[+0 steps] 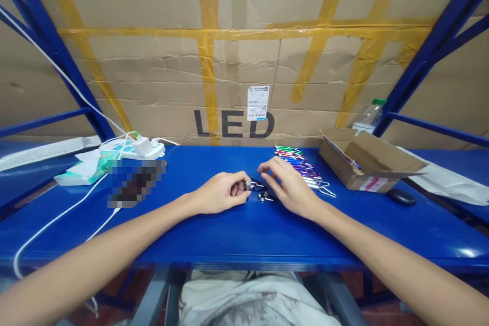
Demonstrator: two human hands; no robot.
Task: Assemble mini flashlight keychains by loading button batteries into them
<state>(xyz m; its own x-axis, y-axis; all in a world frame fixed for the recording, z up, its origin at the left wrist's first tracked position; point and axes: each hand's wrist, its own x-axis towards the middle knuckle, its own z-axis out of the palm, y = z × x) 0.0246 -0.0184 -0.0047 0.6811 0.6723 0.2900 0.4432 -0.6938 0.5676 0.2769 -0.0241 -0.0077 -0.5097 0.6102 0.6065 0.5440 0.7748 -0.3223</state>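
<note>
My left hand (223, 192) is over the middle of the blue table, its fingers curled in a pinch around a small silver metal piece (248, 184). A black clip (260, 187) lies against or just beyond that piece; whether they are joined, I cannot tell. My right hand (288, 186) hovers just to the right, fingers bent and thumb apart from them, with nothing I can make out between. Beneath its fingertips lie small silver parts (264, 196). Behind my right hand, colourful metal carabiner clips (296, 162) lie in a row of green, red, blue, purple and silver.
An open cardboard box (359, 163) stands at the right, with a black computer mouse (401, 197) before it and a bottle (370, 116) behind. To the left are a power strip (153, 151), a tissue pack (82, 173), a blurred-out phone-like object (137, 183) and white cables (57, 214).
</note>
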